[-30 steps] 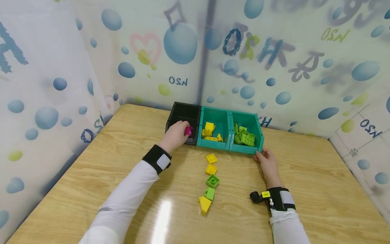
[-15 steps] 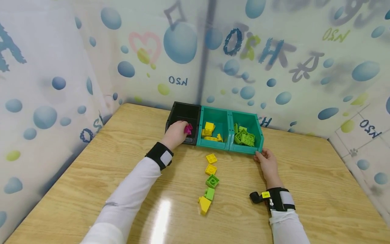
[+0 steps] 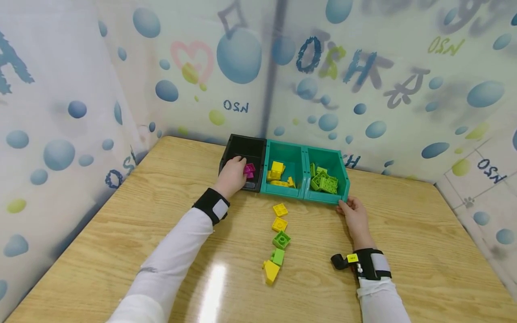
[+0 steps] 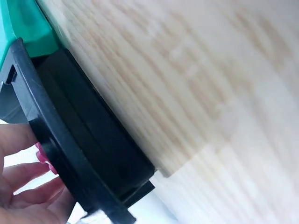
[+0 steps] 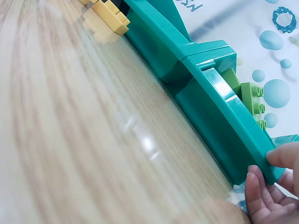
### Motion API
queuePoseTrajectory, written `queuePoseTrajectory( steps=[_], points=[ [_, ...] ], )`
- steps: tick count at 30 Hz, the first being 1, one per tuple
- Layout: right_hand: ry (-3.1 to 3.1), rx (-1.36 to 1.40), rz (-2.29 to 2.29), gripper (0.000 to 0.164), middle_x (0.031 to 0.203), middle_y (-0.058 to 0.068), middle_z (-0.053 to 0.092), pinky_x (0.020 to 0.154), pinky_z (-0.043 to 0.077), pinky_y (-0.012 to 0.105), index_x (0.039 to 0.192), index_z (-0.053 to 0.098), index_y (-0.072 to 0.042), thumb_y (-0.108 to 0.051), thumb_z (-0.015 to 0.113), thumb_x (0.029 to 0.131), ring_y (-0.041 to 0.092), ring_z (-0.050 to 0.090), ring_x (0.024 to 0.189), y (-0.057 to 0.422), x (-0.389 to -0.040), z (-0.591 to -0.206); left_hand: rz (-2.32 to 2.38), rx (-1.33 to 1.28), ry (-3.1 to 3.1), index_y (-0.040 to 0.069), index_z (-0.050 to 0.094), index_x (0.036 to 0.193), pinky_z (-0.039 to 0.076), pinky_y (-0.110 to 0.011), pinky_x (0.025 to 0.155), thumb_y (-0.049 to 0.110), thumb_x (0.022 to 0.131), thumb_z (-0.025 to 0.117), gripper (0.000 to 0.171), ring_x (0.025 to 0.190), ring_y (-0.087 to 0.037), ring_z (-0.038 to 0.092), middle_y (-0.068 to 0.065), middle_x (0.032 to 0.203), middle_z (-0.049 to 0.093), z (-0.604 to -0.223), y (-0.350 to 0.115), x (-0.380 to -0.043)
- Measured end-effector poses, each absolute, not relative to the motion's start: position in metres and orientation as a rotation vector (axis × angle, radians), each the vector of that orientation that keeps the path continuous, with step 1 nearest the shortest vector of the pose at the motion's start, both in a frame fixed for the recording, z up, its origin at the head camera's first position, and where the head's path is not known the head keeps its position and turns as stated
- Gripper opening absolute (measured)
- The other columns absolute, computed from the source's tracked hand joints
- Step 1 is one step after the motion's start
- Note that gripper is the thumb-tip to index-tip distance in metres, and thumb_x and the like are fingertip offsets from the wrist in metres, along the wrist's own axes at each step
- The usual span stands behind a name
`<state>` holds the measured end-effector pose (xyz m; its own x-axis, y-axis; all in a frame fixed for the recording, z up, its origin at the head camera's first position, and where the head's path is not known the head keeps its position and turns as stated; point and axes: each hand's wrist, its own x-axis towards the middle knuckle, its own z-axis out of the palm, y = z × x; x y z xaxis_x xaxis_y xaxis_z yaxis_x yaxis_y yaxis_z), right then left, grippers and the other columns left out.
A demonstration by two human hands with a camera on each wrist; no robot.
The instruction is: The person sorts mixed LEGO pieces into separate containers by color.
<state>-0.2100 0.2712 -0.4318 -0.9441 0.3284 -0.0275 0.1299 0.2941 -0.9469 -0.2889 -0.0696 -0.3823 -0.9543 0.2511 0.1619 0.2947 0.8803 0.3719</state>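
My left hand (image 3: 232, 176) reaches into the black bin (image 3: 247, 147), beside magenta toy bricks (image 3: 249, 170). In the left wrist view, the thumb and fingers are spread apart behind the bin's front rim, with a bit of magenta (image 4: 44, 158) showing near them; the rim hides much of the contact. My right hand (image 3: 356, 218) pinches the front right corner of the right-hand teal bin (image 3: 326, 197), thumb over the rim and fingers beneath. That bin holds several green bricks (image 3: 324, 181).
Between these two bins sits another teal bin (image 3: 282, 190) with several yellow bricks (image 3: 277, 170). In front of them, a loose line of bricks runs toward me: yellow bricks (image 3: 280, 209), green bricks (image 3: 281, 240) and a sloped yellow brick (image 3: 271, 272). A printed curtain (image 3: 242, 89) hangs behind the table.
My left fingers have shifted slightly left and loosened from the magenta bricks, which now show more fully in the black bin. My right hand keeps its place on the teal bin's corner.
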Motion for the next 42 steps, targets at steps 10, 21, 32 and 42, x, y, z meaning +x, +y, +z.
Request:
queuePoseTrajectory(
  steps=[10,21,32,42],
  points=[
    [-2.389,-0.444,1.715,0.034,0.094,-0.002,0.049,0.072,0.047,0.008,0.126,0.044,0.006,-0.015,0.046,0.099,-0.008,0.054,0.074,0.271,-0.209,-0.433,-0.818,-0.637,-2.662,-0.005,0.048,0.134,0.038,-0.041,0.106,0.011,0.091,0.061,0.047,0.125,-0.035,0.045,-0.024,0.141,0.039,-0.377,-0.051,-0.261],
    [-2.398,-0.459,1.695,0.034,0.094,-0.002,0.049,0.071,0.046,0.008,0.128,0.044,0.005,-0.014,0.047,0.099,-0.009,0.054,0.072,0.27,-0.212,-0.433,-0.803,-1.252,-2.676,-0.001,0.063,0.117,0.043,-0.036,0.1,0.011,0.09,0.064,0.03,0.113,-0.028,0.053,-0.016,0.123,0.056,-0.362,-0.018,-0.219],
    [-2.372,-0.429,1.723,0.033,0.088,-0.007,0.05,0.071,0.047,0.009,0.125,0.044,0.007,-0.012,0.047,0.099,-0.008,0.055,0.072,0.272,-0.211,-0.434,-0.471,-1.354,-3.05,0.009,0.058,0.129,0.043,-0.03,0.1,0.019,0.093,0.061,0.038,0.116,-0.021,0.05,-0.009,0.13,0.053,-0.375,0.0,-0.211],
    [-2.386,-0.431,1.704,0.035,0.09,-0.005,0.05,0.071,0.047,0.008,0.127,0.045,0.007,-0.014,0.047,0.099,-0.009,0.054,0.072,0.272,-0.211,-0.433,-0.435,-1.262,-3.169,0.016,0.058,0.129,0.043,-0.032,0.098,0.016,0.092,0.061,0.037,0.114,-0.02,0.048,-0.008,0.13,0.053,-0.384,0.009,-0.213]
  ],
)
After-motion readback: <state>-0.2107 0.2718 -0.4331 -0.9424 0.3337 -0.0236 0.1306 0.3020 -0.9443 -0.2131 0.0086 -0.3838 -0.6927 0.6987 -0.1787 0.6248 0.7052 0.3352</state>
